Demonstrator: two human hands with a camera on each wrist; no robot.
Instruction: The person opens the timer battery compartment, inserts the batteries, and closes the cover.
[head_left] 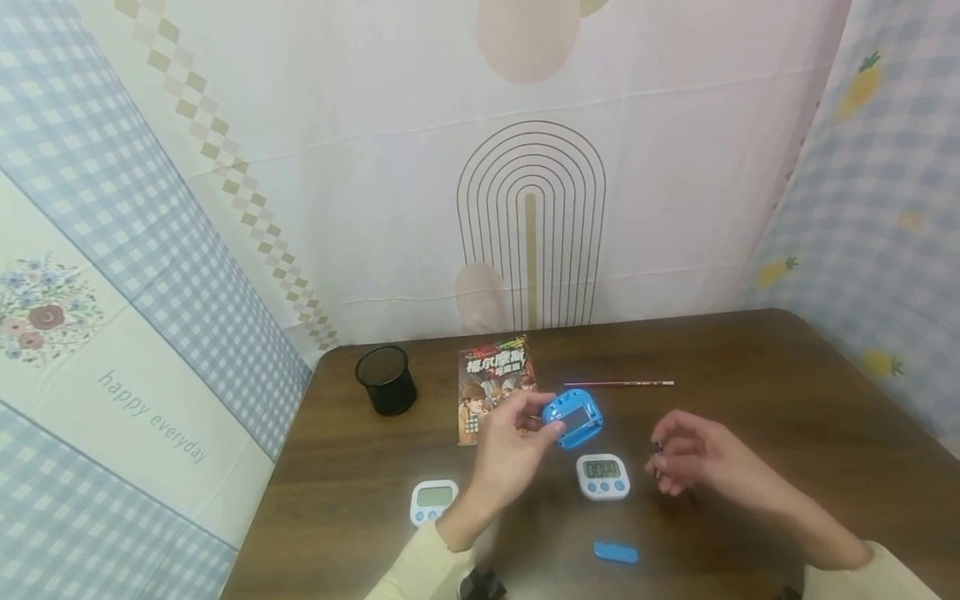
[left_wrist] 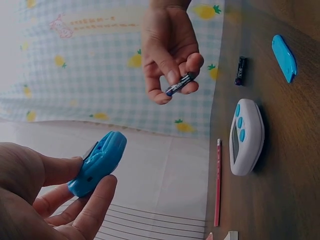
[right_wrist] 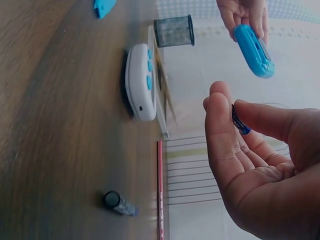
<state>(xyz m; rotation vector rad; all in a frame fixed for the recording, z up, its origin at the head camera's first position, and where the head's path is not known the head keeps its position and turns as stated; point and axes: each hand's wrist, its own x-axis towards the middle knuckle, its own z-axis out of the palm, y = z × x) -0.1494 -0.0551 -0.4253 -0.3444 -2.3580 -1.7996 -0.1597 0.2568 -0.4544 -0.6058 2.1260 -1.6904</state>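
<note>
My left hand (head_left: 510, 446) holds a blue timer (head_left: 587, 434) by its edge, between thumb and fingers, above the table. Off to the right, my right hand (head_left: 697, 457) pinches a small dark battery (left_wrist: 181, 84) between thumb and fingertips, apart from the timer. A second battery (left_wrist: 241, 70) lies on the table below the right hand and also shows as a dark cylinder (right_wrist: 120, 202) in the right wrist view. Between the hands sits a white timer (head_left: 603, 489) with blue buttons, its screen reading zeros. A flat blue plastic piece (head_left: 615, 552) lies nearer to me.
Another white timer (head_left: 435, 497) lies by my left forearm, partly hidden. A comic-style booklet (head_left: 474, 408) lies behind the left hand, with a black mesh pen holder (head_left: 392, 396) to its left. A red pencil (head_left: 618, 383) lies towards the back of the brown table (head_left: 330, 500).
</note>
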